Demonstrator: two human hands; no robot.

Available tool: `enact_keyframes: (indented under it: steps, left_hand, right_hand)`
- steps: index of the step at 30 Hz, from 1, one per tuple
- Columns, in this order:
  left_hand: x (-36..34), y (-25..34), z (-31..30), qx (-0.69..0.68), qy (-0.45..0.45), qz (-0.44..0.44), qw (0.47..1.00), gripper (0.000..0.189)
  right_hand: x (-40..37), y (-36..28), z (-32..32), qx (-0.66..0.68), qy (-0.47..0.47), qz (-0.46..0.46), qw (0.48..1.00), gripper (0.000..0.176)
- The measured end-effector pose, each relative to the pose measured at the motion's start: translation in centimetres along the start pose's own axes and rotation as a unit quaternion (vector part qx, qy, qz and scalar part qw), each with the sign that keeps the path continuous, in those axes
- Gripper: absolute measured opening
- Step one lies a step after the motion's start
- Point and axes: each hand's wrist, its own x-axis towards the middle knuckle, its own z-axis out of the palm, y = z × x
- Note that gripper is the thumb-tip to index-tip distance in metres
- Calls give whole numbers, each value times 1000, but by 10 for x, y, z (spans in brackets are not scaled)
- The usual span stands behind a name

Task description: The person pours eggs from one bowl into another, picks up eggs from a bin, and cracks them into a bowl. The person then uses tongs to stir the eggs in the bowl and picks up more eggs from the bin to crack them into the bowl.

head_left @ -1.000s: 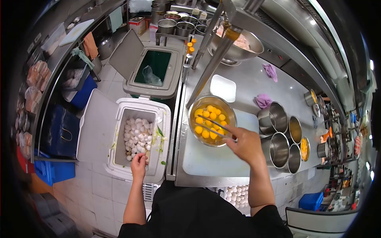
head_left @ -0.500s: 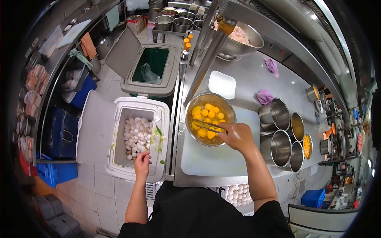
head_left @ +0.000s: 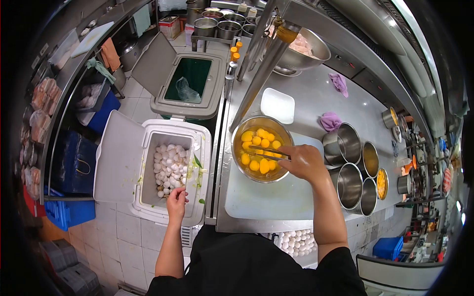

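Note:
A metal bowl [head_left: 279, 177] of raw eggs with several whole yolks [head_left: 264, 165] sits partly on a pale cutting board [head_left: 266, 204]. My right hand [head_left: 305, 162] is closed on the end of thin metal tongs [head_left: 269, 152], which reach left into the egg mix. Over the near right edge of a white open bin [head_left: 200, 133], my left hand [head_left: 177, 200] hovers with fingers curled; whether they hold anything is too small to tell. Eggshells [head_left: 170, 165] fill part of that bin.
Steel pots [head_left: 349, 185] stand right of the board, beside a container of yolks [head_left: 381, 183]. Behind the bowl are a white tray [head_left: 277, 105] and purple cloths [head_left: 330, 121]. A slanted metal post [head_left: 259, 81] rises nearby. Eggs [head_left: 298, 241] lie below the counter.
My right hand has moved slightly right and up, and the tongs with it. The yolks have shifted in the bowl. My left hand has barely moved.

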Motion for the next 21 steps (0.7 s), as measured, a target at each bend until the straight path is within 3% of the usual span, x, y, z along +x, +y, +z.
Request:
enact_keyframes:
  steps: [21]
  left_hand:
    - [2, -4, -1, -7, 2, -14, 1000, 18]
  right_hand:
    - [11, -8, 6, -39, -34, -28, 998, 35]
